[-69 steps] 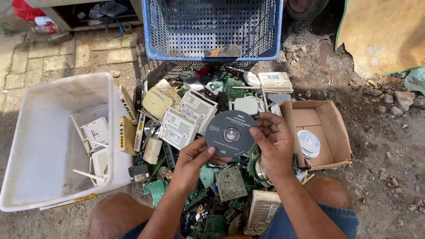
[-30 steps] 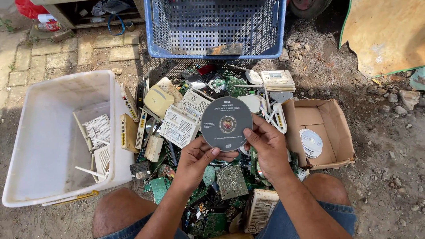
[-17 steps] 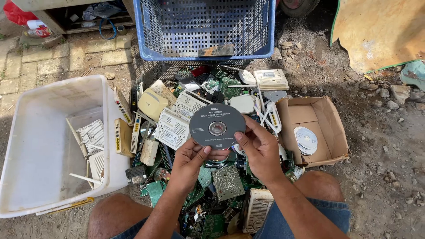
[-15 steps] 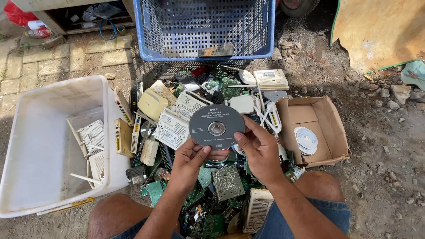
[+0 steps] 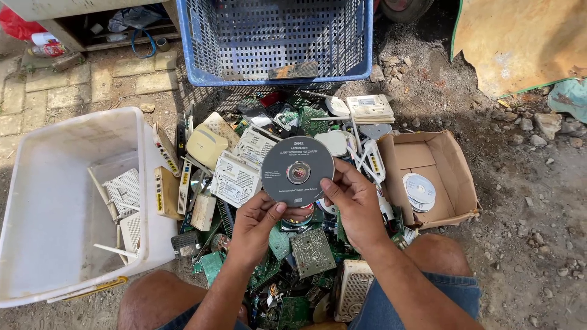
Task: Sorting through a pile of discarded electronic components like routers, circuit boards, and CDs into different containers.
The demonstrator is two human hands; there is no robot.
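A person crouched over a heap of discarded electronics (image 5: 287, 244) holds a dark grey disc (image 5: 298, 171) up between both hands, above the middle of the pile. The left hand (image 5: 260, 223) pinches the near edge with thumb and fingertips, its grip closed on the rim; the right hand (image 5: 354, 201) steadies the right edge, thumb on the printed face, its grip likewise closed on the disc. Held by the rim this way, the disc's surfaces stay mostly free of fingers, and a light, even pinch from both sides seems the sound way to keep it from flexing or slipping; the right thumb would do better moved out to the edge. To the right sits an open cardboard box (image 5: 452, 177) with pale discs (image 5: 419, 190) lying flat inside. To the left stands a white plastic tub (image 5: 61, 183) holding white router casings (image 5: 125, 195), and at the far side a blue mesh crate (image 5: 275, 36) rests on the dirt ground (image 5: 526, 244). Green circuit boards (image 5: 312, 252) and beige modems (image 5: 235, 177) lie beneath the hands.
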